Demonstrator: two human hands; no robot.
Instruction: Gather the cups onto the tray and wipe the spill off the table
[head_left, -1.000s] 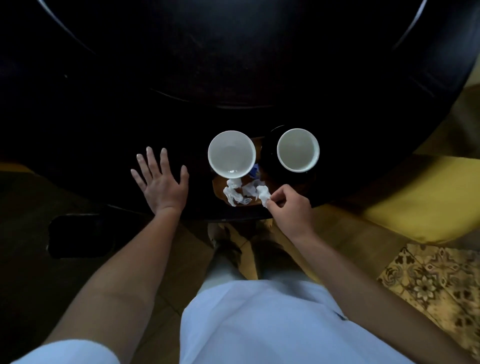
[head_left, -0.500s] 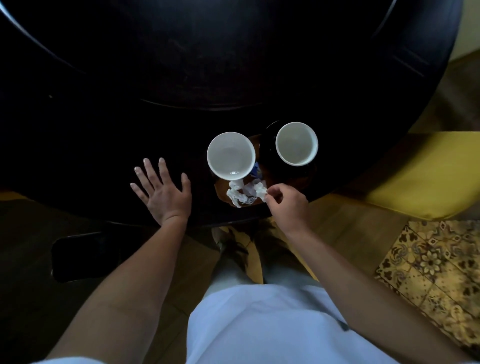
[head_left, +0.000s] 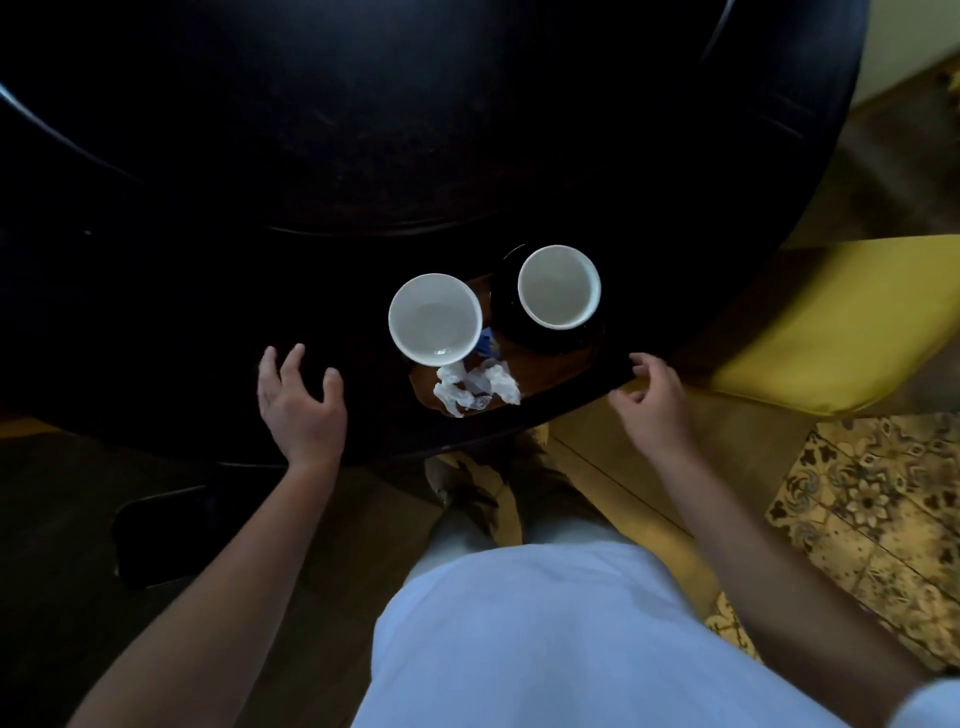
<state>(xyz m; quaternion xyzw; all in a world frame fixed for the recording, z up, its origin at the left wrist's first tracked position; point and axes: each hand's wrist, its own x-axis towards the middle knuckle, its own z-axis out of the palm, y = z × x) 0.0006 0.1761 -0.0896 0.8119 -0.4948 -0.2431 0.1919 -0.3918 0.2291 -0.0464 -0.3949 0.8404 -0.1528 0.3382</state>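
Head view, looking down on a dark round table (head_left: 363, 130). A brown wooden tray (head_left: 566, 361) is seen near the table's near edge. Two white cups are seen on it, both upright and seemingly empty: the left cup (head_left: 435, 319) at the tray's left end, the right cup (head_left: 559, 287) seated on a dark saucer (head_left: 506, 301) at the tray's far right. The cups are set apart, not touching. A crumpled white tissue (head_left: 475, 387) is lying on the tray's near part, just in front of the left cup. A small blue item (head_left: 487, 343) is partly hidden between the left cup and the saucer; its nature cannot be told.

The left hand (head_left: 301, 400) is held over the table to the left of the tray, fingers loosely spread and slightly bent, nothing grasped; whether the table is touched cannot be told. The right hand (head_left: 652, 397) is held at the table's edge just right of the tray, fingers relaxed and lightly curled, nothing held.

A spill cannot be made out on the dark surface. A yellow seat cushion (head_left: 810, 332) is noted to the right, and patterned floor tiles (head_left: 872, 519) below it. White clothing (head_left: 545, 639) fills the lower frame.
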